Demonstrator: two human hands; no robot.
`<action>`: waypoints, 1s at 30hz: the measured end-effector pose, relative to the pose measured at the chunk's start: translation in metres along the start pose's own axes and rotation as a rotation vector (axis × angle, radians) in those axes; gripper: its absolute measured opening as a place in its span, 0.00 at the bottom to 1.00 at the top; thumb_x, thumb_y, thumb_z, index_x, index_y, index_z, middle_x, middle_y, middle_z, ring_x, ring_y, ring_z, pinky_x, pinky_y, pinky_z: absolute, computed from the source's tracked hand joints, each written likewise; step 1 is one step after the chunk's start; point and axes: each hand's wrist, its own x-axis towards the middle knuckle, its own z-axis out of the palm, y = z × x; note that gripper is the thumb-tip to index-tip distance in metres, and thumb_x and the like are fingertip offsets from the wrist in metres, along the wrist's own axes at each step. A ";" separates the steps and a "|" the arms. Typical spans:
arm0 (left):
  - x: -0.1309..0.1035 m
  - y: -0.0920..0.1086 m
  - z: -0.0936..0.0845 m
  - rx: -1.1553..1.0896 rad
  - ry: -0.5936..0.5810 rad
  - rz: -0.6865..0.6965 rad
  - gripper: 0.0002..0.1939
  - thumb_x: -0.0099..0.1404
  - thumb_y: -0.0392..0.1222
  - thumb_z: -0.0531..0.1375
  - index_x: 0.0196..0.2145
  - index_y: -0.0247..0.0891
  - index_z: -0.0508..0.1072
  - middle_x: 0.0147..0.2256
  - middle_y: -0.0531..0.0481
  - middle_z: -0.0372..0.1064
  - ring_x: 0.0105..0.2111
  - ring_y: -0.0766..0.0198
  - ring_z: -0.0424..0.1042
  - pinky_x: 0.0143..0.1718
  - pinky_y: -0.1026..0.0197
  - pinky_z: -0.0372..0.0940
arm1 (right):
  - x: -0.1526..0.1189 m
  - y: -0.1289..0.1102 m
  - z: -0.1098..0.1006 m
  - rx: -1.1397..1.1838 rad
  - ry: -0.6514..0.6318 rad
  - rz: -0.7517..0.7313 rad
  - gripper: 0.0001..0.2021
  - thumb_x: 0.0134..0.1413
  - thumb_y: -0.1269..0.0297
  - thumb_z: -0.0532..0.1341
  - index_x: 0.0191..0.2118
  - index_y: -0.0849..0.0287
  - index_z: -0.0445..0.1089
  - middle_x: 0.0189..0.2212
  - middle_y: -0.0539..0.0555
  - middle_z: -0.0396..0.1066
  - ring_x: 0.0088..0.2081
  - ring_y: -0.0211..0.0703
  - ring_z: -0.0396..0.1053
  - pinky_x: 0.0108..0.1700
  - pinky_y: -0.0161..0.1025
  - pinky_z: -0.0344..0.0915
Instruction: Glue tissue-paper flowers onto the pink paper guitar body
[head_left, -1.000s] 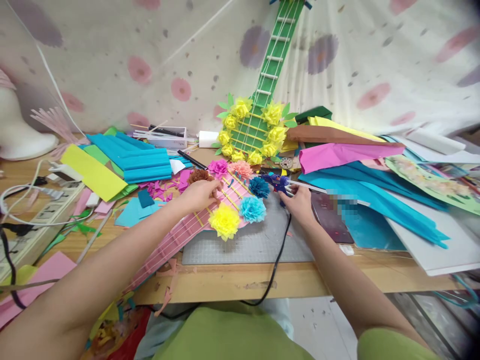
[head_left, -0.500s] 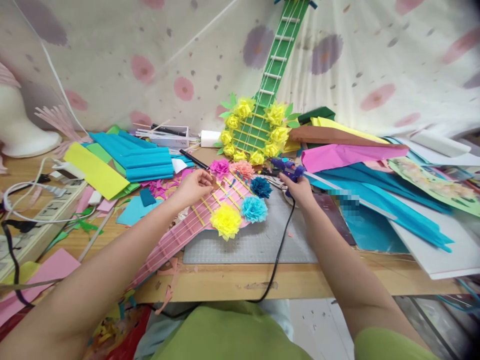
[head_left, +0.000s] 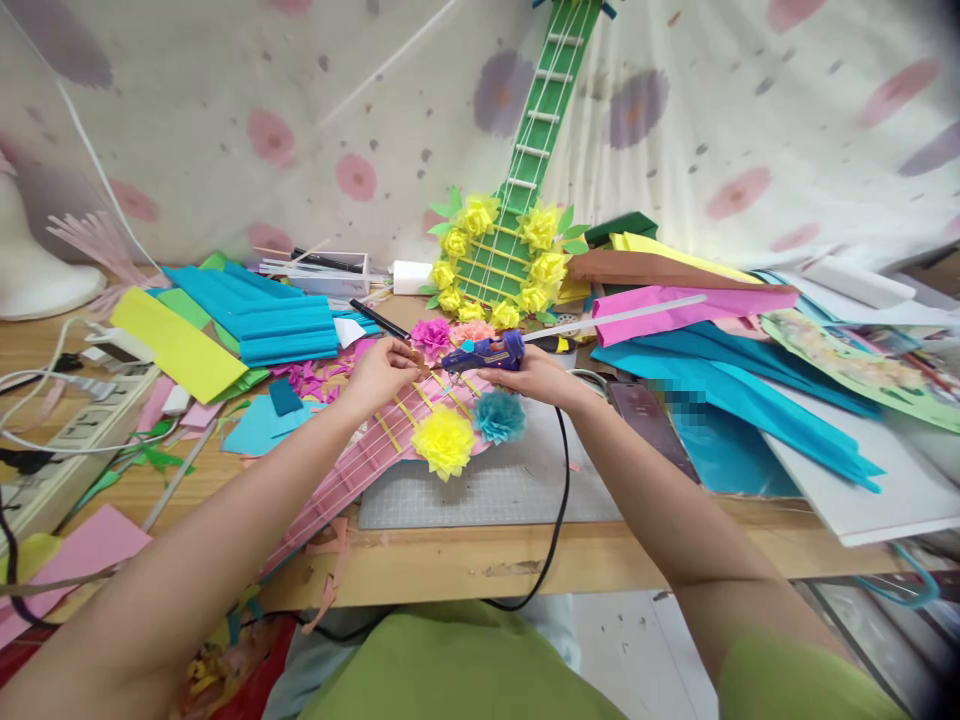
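Observation:
A pink paper guitar (head_left: 352, 480) lies slanted on the grey cutting mat (head_left: 480, 500), with a yellow flower (head_left: 444, 442), a teal flower (head_left: 499, 416) and a magenta flower (head_left: 431, 335) on its body. My left hand (head_left: 388, 372) is over the guitar's upper left side, fingertips pinched together round a small brown piece (head_left: 421, 364). In my right hand (head_left: 536, 372) is a blue glue gun (head_left: 491, 352) with a long white glue stick at its back. The gun's nozzle points left, close to my left fingertips, above the guitar.
A green paper guitar (head_left: 529, 170) ringed with yellow flowers leans at the back. Blue crepe paper (head_left: 262, 320) and a power strip (head_left: 82, 440) are at left. More paper sheets (head_left: 750, 380) and a phone (head_left: 651, 425) lie at right. The black cord (head_left: 564, 490) hangs over the table edge.
My right hand has brought the glue gun left, over the guitar and near my left hand, and the nozzle is now turned left. The whole view has shifted slightly.

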 end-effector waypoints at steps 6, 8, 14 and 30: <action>0.000 0.001 -0.001 0.028 0.034 -0.008 0.14 0.40 0.32 0.65 0.26 0.39 0.66 0.20 0.56 0.68 0.26 0.61 0.72 0.30 0.61 0.64 | 0.001 -0.003 0.003 0.001 -0.003 0.005 0.21 0.46 0.45 0.62 0.37 0.59 0.75 0.25 0.51 0.71 0.26 0.37 0.66 0.32 0.35 0.63; -0.001 0.001 0.000 0.030 0.030 -0.016 0.13 0.40 0.32 0.65 0.26 0.38 0.66 0.20 0.56 0.68 0.26 0.61 0.72 0.30 0.61 0.64 | 0.001 -0.003 0.003 0.003 -0.005 0.009 0.22 0.45 0.45 0.63 0.37 0.60 0.75 0.25 0.51 0.71 0.27 0.37 0.66 0.31 0.35 0.63; -0.001 0.001 0.000 0.000 0.007 -0.018 0.14 0.41 0.32 0.65 0.26 0.38 0.66 0.21 0.55 0.69 0.27 0.61 0.72 0.30 0.61 0.63 | 0.001 -0.006 0.004 -0.014 0.001 0.001 0.21 0.46 0.47 0.63 0.38 0.59 0.75 0.27 0.51 0.72 0.28 0.38 0.66 0.32 0.35 0.63; 0.002 -0.003 -0.003 0.017 0.016 0.008 0.16 0.38 0.34 0.66 0.27 0.38 0.67 0.21 0.54 0.70 0.26 0.61 0.72 0.30 0.60 0.63 | 0.001 -0.011 0.003 -0.031 0.002 0.035 0.19 0.45 0.47 0.63 0.36 0.59 0.75 0.25 0.51 0.70 0.26 0.37 0.65 0.30 0.34 0.62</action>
